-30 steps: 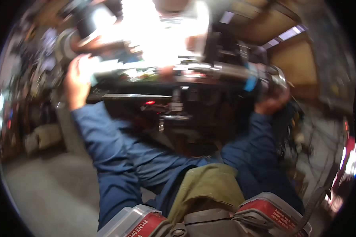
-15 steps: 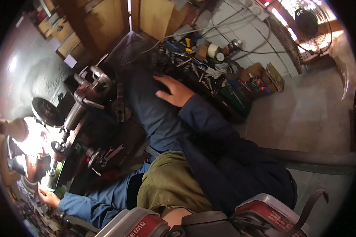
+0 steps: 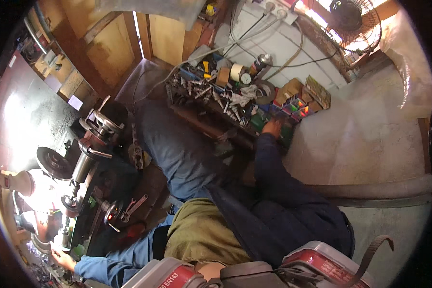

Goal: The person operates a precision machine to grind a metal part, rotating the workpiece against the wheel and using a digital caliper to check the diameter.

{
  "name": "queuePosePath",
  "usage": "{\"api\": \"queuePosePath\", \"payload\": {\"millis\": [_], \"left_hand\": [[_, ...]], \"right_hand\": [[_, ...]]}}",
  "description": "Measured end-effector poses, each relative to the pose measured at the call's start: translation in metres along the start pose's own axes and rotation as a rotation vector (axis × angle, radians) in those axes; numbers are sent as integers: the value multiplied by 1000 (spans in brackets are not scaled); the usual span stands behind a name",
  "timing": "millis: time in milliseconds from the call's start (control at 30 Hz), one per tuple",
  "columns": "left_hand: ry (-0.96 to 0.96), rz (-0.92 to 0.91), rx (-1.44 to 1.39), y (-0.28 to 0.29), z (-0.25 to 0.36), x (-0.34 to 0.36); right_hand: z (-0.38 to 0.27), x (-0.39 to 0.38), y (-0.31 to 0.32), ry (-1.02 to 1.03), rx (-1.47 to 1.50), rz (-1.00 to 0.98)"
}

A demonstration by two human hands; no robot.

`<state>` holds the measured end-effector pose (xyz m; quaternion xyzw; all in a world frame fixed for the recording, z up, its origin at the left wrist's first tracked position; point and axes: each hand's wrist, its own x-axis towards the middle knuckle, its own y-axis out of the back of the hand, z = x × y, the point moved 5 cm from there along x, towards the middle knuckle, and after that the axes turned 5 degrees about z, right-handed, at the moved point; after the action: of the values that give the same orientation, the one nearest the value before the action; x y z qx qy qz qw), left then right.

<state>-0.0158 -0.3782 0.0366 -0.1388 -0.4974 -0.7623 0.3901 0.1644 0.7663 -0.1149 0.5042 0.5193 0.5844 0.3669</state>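
Apparently the right hand (image 3: 272,127), its grip unclear, is beside the dark-green box (image 3: 286,134), near small silver metal parts (image 3: 218,98) likely clustered for easy reach; the left hand (image 3: 62,258), grip also unclear, is by the lamp-lit grey metal lathe (image 3: 83,167).

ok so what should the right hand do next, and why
Probably ease the right hand a little further toward the green container and feel for an item: the hand is already at it, close to the small coloured boxes, and no held item shows, while the left hand is across at the lathe.
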Motion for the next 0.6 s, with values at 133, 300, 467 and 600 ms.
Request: {"api": "queuePosePath", "payload": {"millis": [133, 300, 467, 600], "left_hand": [[49, -20, -119, 8, 19, -10], [231, -128, -476, 3, 43, -22], [162, -48, -517, 13, 88, -30], [238, 71, -321, 32, 111, -28]], "right_hand": [[-8, -14, 30, -76, 1, -123], [6, -2, 8, -164, 22, -300], [-46, 37, 37, 744, -246, 492], [-106, 21, 100, -200, 643, -366]]}}
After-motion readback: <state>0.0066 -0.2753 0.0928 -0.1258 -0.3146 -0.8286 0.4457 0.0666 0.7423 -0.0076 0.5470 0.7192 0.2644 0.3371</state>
